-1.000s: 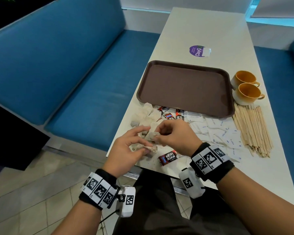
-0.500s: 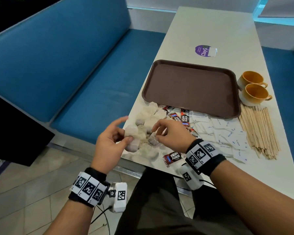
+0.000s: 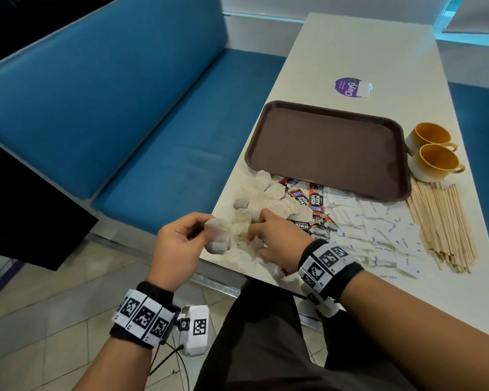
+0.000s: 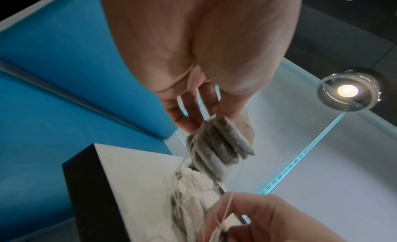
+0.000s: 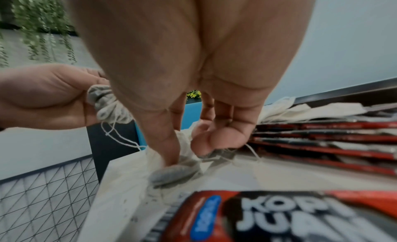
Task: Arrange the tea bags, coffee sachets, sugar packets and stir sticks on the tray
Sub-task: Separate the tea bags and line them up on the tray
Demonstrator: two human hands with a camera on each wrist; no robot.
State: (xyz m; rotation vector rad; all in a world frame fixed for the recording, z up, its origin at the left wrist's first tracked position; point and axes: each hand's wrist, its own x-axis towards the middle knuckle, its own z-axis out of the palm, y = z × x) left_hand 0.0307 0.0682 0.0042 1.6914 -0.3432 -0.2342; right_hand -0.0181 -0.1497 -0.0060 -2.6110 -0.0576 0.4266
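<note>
Head view
- Tray [image 3: 326,149]: brown, bare inside, lying across the table [image 3: 359,52] beyond all the supplies
- Tea bags [image 3: 268,203]: loose heap at the near left edge of the table, just short of the tray's near rim
- Coffee sachets [image 3: 315,200]: red and black, fanned between tea bags and sugar packets
- Sugar packets [image 3: 378,230]: white, spread right of the sachets
- Stir sticks [image 3: 441,224]: wooden bundle at far right, beside two yellow cups [image 3: 435,153]
- Left hand [image 3: 178,246]: off the table edge, fingers curled round a small stack of tea bags [image 3: 218,235]
- Right hand [image 3: 271,238]: down in the heap, fingertips pinching at another bag

Left wrist view
- Stack of tea bags: several bags pressed flat together, gripped between thumb and fingers [image 4: 184,121]; strings trailing down toward the heap and the right hand

Right wrist view
- Thumb and fingers closed narrowly on one tea bag [image 5: 174,173] on the table; strings tangled around it; sachet reading KOPI JUAN close below

Step in hand, as judged: gathering tea bags into the left hand; nothing yet on the tray

Next move, as judged: lifting the pinched bag clear of the tangled strings, adding it to the stack, then carrying the stack to the tray; strings likely to drag neighbouring bags along
</note>
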